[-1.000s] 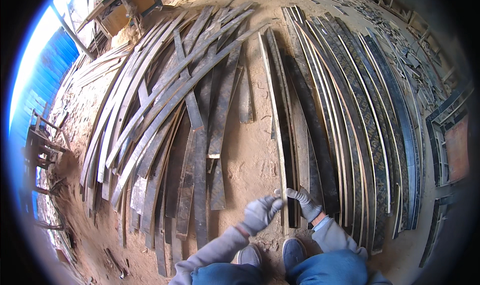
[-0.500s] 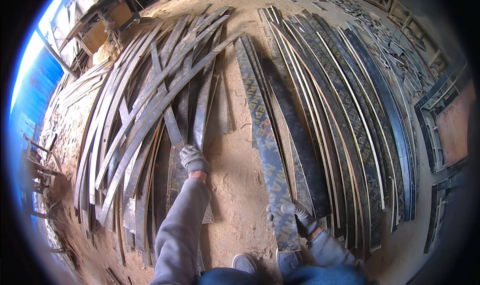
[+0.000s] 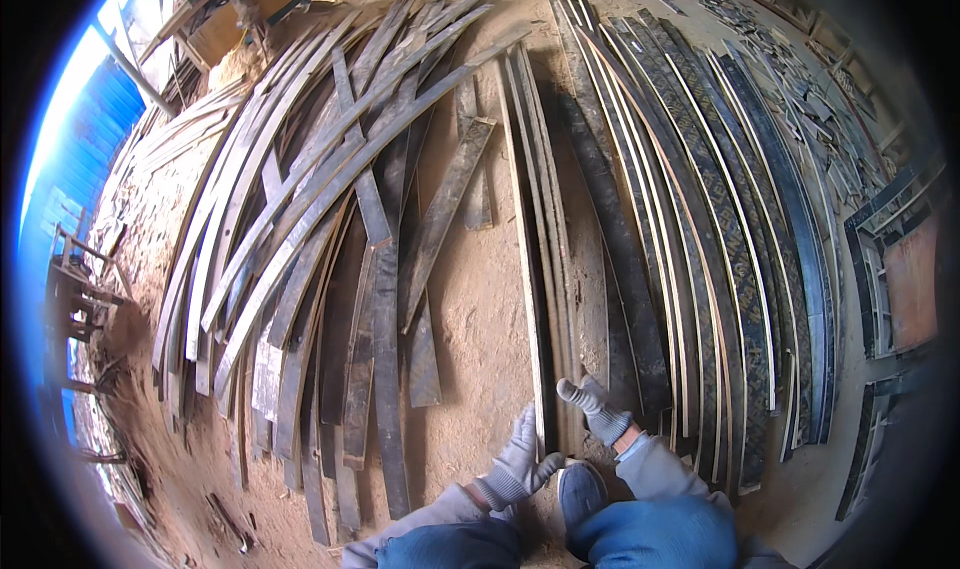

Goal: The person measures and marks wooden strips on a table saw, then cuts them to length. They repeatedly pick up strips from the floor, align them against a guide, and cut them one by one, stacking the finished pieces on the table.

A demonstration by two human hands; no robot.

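Observation:
A few long, narrow plywood strips (image 3: 532, 229) stand on edge side by side, running away from my feet. My left hand (image 3: 515, 464), in a grey knitted glove, lies along their left side near the close end, fingers stretched forward and thumb apart. Across from it, my right hand (image 3: 598, 411), gloved alike, is at their right side with fingers spread; whether it touches them I cannot tell. My blue-grey shoe (image 3: 581, 491) is at the strips' near end.
To the left lies a loose, crisscrossed pile of dark strips (image 3: 330, 204), with one slanted strip (image 3: 450, 219) at its right edge. Roughly parallel strips (image 3: 690, 209) lie on the right. Scrap pieces (image 3: 800, 109) cover the far right floor, near frames (image 3: 905, 269).
My left hand has left the left pile and come to the middle strips. Those strips have turned from lying with a printed face up to standing on edge. My right hand has opened.

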